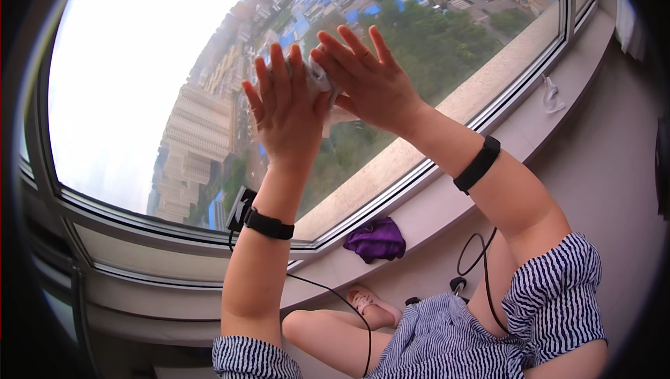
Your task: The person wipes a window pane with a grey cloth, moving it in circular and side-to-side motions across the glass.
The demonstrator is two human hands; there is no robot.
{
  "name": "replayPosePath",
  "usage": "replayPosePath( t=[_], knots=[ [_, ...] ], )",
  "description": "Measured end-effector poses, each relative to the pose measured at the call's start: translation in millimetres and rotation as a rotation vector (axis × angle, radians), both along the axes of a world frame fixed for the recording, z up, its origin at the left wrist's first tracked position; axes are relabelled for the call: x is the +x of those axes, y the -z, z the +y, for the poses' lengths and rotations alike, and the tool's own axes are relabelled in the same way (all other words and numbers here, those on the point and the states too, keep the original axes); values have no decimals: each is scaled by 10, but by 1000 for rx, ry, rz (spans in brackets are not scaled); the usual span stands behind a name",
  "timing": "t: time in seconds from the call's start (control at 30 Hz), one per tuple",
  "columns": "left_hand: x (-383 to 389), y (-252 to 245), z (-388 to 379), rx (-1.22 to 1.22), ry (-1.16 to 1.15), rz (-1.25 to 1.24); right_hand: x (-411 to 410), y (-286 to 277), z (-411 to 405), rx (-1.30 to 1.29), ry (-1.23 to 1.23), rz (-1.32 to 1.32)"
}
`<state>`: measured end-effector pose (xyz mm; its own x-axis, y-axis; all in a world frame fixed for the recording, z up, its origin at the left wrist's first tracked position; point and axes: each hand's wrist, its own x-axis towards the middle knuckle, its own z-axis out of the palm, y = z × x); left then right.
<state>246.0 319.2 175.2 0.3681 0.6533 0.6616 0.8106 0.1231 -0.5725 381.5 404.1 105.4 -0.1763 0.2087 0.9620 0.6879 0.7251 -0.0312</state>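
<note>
Against the window pane (398, 59), a pale, crumpled cloth (320, 76) lies beneath my two hands. My left hand (285, 112) holds it flat to the glass, palm down with fingers spread. Close beside it, my right hand (374, 86) holds the other side of the cloth, its thumb and index finger near the bunched fold. Both palms hide most of the cloth, and a thin edge shows below them. Each forearm wears a black strap, and a small black device (242, 209) sits by the left wrist.
A purple cloth (376, 239) rests on the sill (439, 211) below the window frame. Further right on the sill lies a small whitish crumpled item (551, 95). Black cables (361, 313) run past my legs. A pink shoe (362, 298) is on my foot below the sill.
</note>
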Motion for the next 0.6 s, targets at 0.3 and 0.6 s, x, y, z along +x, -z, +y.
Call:
replayPosePath(
  t=[0.3,0.6],
  knots=[
    [527,-117,501,-60,150,59,448,86,238,-158,4,77],
    [865,-211,631,-150,417,-36,407,-143,332,-296,83,252]
  ],
)
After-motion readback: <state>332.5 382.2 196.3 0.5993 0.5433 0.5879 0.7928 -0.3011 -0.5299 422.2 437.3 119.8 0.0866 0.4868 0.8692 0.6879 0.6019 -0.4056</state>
